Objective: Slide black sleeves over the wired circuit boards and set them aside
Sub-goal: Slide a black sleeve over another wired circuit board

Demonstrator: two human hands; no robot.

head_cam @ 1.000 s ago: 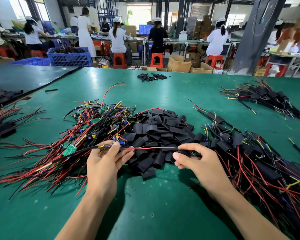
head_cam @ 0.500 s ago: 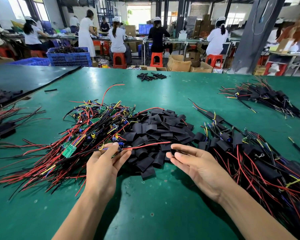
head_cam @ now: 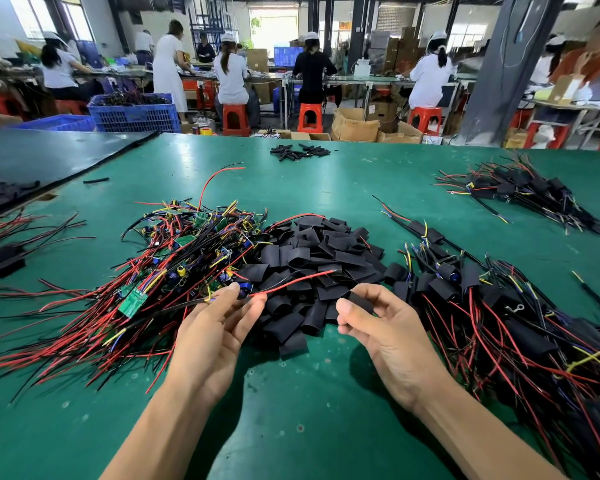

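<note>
My left hand (head_cam: pixel 219 323) pinches a wired circuit board (head_cam: pixel 245 292) at its fingertips; its red wire (head_cam: pixel 291 281) and a black one stick out to the right over the heap of black sleeves (head_cam: pixel 312 268). My right hand (head_cam: pixel 378 323) holds one black sleeve (head_cam: pixel 360 302) between thumb and fingers, a short gap right of the wire ends. A tangle of bare boards with red and black wires (head_cam: pixel 174 258) lies on the left. Sleeved boards (head_cam: pixel 499 317) are piled on the right.
The green table (head_cam: pixel 309 410) holds a second bundle of sleeved boards (head_cam: pixel 520 195) at the far right and a few loose sleeves (head_cam: pixel 300 152) at the back. More wires lie at the left edge (head_cam: pixel 11 244). Seated workers, blue crates and red stools are beyond.
My right hand has lifted off the sleeve heap with one sleeve and turned it toward the wires. My left hand raised the board slightly, and its wires now angle upward.
</note>
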